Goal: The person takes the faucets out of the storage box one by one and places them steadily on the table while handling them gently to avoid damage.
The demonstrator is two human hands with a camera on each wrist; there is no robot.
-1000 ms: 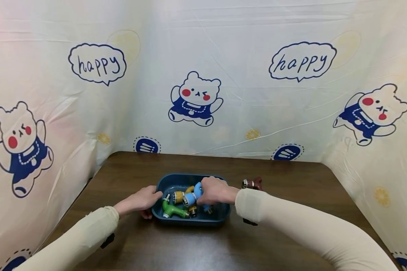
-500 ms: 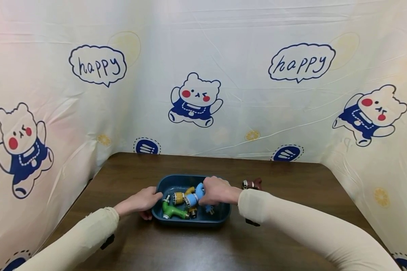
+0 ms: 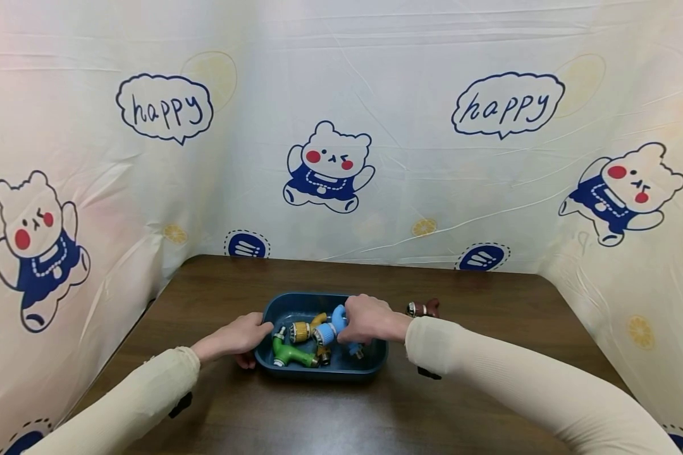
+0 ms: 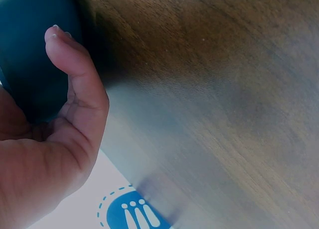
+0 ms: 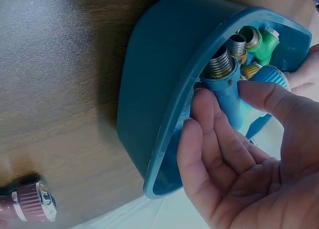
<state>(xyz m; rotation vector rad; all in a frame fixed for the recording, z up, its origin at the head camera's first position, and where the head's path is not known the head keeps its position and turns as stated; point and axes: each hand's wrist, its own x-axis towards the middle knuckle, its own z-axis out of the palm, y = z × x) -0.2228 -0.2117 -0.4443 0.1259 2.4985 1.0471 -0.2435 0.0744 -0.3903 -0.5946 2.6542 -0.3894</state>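
Note:
A dark blue-green plastic basin (image 3: 324,374) stands on the table. At its left end my left hand (image 3: 240,335) grips the wall, thumb at the rim and fingers curled below outside. Inside the basin, my right hand (image 3: 370,319) holds a blue tap (image 3: 324,333) between thumb and fingers; the right wrist view shows its threaded metal end (image 5: 220,64). The blue tap's ribbed knob points left. To its left lie a green tap (image 3: 289,351) and a yellow tap (image 3: 300,332). My right hand hides part of the basin's right side.
A brown tap (image 3: 424,309) lies on the wooden table (image 3: 296,417), right of the basin and beyond my right forearm. White curtain (image 3: 410,170) with printed bears hangs behind the table and along both sides.
My right hand has shifted slightly to the right inside the basin, with the blue tap in its grasp. My left hand and the basin have stayed in place.

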